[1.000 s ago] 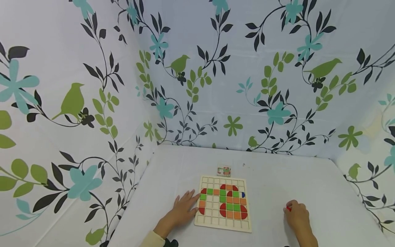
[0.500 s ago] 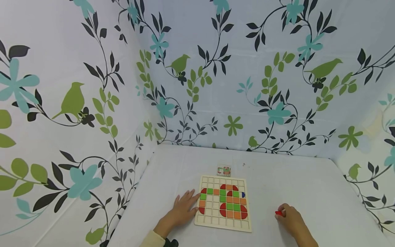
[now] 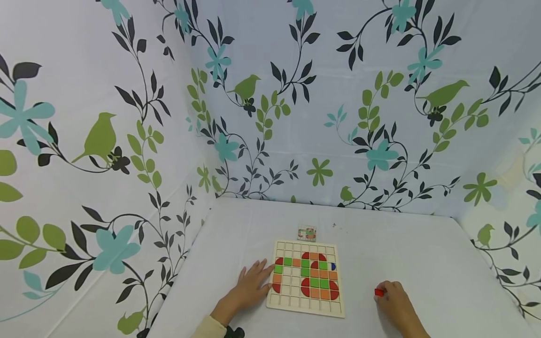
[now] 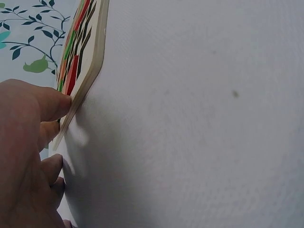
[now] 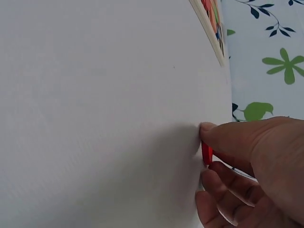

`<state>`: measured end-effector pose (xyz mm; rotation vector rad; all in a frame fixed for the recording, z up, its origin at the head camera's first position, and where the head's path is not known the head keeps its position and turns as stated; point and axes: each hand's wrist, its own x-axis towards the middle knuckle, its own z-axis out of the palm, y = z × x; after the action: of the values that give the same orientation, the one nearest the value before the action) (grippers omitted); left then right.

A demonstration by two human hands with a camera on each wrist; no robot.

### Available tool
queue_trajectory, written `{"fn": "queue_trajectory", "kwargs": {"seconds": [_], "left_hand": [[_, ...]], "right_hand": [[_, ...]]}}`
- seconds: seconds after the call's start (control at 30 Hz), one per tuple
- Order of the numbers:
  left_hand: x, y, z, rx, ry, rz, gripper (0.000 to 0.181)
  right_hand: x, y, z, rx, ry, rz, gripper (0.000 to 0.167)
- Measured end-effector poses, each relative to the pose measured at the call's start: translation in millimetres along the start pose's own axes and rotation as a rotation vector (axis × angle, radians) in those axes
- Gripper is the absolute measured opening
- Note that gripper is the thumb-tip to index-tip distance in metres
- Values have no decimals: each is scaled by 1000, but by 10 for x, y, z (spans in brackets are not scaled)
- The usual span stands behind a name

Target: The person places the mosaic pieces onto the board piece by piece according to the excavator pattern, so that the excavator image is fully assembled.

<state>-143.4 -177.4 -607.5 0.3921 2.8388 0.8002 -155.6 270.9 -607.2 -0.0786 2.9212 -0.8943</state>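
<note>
A square wooden grid board lies on the white table, with red, green and orange tiles and a single blue piece in its cells. My left hand rests at the board's left edge, its fingers spread and touching the rim. In the left wrist view, the thumb lies against the board's side. To the right of the board, my right hand pinches a small red tile between thumb and fingers. The right wrist view shows that red tile edge-on, partly covered by the thumb.
A small pattern card lies just behind the board. White table surface extends between the right hand and the far edge. A curtain printed with birds and leaves hangs behind and at both sides.
My right hand has moved left toward the board with the red tile, which has turned and shows more of itself. The left hand and the board have stayed in place.
</note>
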Motion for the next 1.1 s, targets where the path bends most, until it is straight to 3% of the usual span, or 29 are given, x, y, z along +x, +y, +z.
{"fn": "queue_trajectory", "kwargs": {"seconds": [0.33, 0.53, 0.73, 0.97, 1.1], "left_hand": [[-7, -4, 16, -27, 16, 12, 58], [4, -35, 59, -53, 28, 40, 59], [8, -17, 37, -19, 14, 15, 59], [16, -4, 29, -4, 3, -6, 59], [18, -7, 30, -4, 3, -11, 60]], "right_hand": [[-99, -290, 294, 43, -36, 114, 29], [-110, -444, 432, 64, -42, 102, 31], [-73, -673, 458, 65, 10, 89, 27], [-59, -1147, 583, 104, 68, -41, 25], [-40, -1446, 734, 138, 44, -150, 23]]}}
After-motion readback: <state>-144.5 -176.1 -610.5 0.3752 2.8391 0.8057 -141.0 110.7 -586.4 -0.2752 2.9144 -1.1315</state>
